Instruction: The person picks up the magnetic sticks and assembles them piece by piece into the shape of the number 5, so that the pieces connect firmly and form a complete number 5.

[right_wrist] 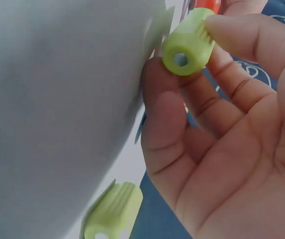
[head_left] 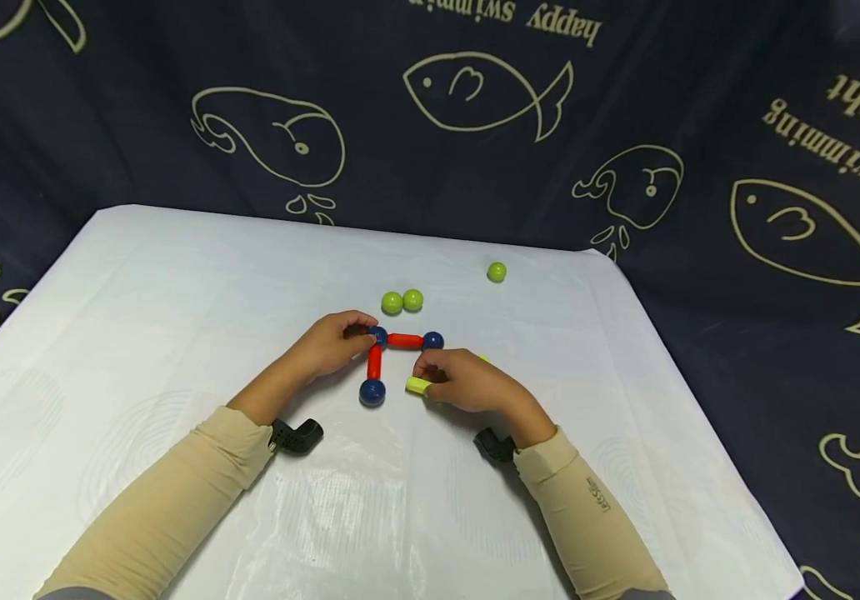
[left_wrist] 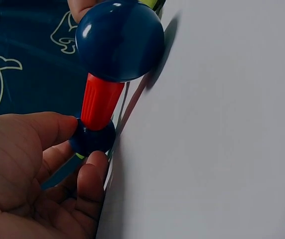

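Near the table's middle, my left hand (head_left: pixel 331 344) pinches the blue ball (head_left: pixel 378 336) at the corner of a magnetic-looking stick-and-ball piece. From that ball one red rod (head_left: pixel 405 341) runs right to a second blue ball (head_left: pixel 433 339). Another red rod (left_wrist: pixel 100 102) runs toward me to a third blue ball (head_left: pixel 372 392). My right hand (head_left: pixel 472 382) grips a yellow-green rod (right_wrist: pixel 190 45) between thumb and fingers, just below the second ball. The rod's end shows a round grey metal disc.
Another yellow-green rod (right_wrist: pixel 115 211) lies on the table beside my right hand, mostly hidden in the head view. Beyond the piece sit two green balls, one (head_left: pixel 392 302) touching the other (head_left: pixel 412 300). A third green ball (head_left: pixel 497 272) lies farther back right on the white table (head_left: pixel 190 275).
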The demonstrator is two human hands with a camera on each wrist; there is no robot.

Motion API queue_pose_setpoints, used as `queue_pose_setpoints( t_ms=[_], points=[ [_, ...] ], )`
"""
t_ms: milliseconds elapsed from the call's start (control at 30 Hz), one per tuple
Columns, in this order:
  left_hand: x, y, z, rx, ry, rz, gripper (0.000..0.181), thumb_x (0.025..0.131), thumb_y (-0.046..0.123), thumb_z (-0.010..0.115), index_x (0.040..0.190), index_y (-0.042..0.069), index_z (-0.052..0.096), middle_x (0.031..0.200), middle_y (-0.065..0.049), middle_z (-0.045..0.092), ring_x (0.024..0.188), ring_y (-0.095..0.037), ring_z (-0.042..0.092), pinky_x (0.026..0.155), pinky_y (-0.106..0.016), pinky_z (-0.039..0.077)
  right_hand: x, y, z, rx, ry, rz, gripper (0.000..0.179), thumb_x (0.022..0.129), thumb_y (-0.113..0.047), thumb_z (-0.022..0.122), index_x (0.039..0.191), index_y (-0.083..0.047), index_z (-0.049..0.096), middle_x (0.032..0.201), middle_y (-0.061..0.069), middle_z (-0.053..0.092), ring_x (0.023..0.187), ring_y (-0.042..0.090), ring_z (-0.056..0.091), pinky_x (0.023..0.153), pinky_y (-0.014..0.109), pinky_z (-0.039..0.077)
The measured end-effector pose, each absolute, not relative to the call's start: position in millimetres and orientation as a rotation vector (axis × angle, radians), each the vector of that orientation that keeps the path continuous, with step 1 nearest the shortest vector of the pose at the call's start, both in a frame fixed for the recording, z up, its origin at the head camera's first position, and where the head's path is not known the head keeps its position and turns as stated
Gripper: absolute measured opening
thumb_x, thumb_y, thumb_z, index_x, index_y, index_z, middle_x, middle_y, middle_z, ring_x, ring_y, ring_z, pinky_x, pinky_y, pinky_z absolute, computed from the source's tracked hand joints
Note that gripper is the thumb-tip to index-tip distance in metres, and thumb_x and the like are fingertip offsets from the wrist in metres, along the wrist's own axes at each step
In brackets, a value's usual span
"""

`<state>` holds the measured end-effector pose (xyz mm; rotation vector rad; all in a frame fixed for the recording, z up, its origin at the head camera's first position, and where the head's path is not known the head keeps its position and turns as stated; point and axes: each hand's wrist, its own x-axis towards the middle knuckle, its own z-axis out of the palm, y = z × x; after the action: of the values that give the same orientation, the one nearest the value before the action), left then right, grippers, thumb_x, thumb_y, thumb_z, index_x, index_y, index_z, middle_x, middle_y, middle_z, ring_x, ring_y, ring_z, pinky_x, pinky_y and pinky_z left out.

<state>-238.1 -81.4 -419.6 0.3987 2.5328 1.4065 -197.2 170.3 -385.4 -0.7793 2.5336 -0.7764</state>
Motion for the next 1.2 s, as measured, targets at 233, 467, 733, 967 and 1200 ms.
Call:
queue_pose_setpoints(
  t_ms=[233,467,733,967,1200],
  points=[
    [-237.4,-81.2,-418.8,0.403,2.53,1.408,0.033,0.097,0.017,0.062,0.128,0.005,0.063,0.12,-0.015,0.064,0.103,-0.028,0.057,0.089,-0.039,0.048,-195.3,165.9,-388.3,-0.827,2.488,-0.842,0.02,0.089,-0.003,0.065,0.105,-0.015,0.066,0.093,-0.006,0.063,0.083,0.014,0.055,0.077,0.03,0.047],
    [-237.2,-81.3,-418.3,0.395,2.527,1.405,0.033,0.097,0.018,0.062,0.128,0.005,0.063,0.12,-0.014,0.064,0.1,-0.027,0.058,0.084,-0.037,0.049,-193.9,163.4,-388.4,-0.886,2.436,-0.893,0.02,0.091,-0.004,0.065,0.107,-0.016,0.067,0.095,-0.004,0.064,0.082,0.013,0.055,0.076,0.029,0.047],
    [-237.2,-81.8,-418.6,0.406,2.529,1.411,0.033,0.097,0.017,0.062,0.128,0.005,0.063,0.121,-0.014,0.065,0.106,-0.028,0.057,0.096,-0.044,0.044,-193.8,161.2,-389.5,-0.928,2.403,-0.924,0.018,0.093,-0.004,0.063,0.108,-0.014,0.067,0.096,-0.003,0.065,0.082,0.012,0.056,0.077,0.029,0.047],
    [-236.3,-82.0,-417.9,0.413,2.525,1.418,0.033,0.096,0.017,0.063,0.127,0.005,0.063,0.12,-0.014,0.065,0.107,-0.028,0.057,0.097,-0.044,0.044,-193.9,159.2,-392.1,-0.917,2.4,-0.915,0.017,0.094,-0.006,0.064,0.108,-0.015,0.067,0.097,-0.004,0.065,0.082,0.011,0.056,0.077,0.028,0.048],
    [-236.3,-81.8,-418.1,0.421,2.525,1.422,0.032,0.097,0.016,0.063,0.127,0.005,0.063,0.119,-0.014,0.065,0.106,-0.028,0.057,0.097,-0.044,0.044,-192.5,158.8,-391.3,-0.917,2.417,-0.914,0.017,0.094,-0.005,0.064,0.108,-0.015,0.067,0.097,-0.006,0.065,0.085,0.012,0.056,0.08,0.029,0.048]
  ],
)
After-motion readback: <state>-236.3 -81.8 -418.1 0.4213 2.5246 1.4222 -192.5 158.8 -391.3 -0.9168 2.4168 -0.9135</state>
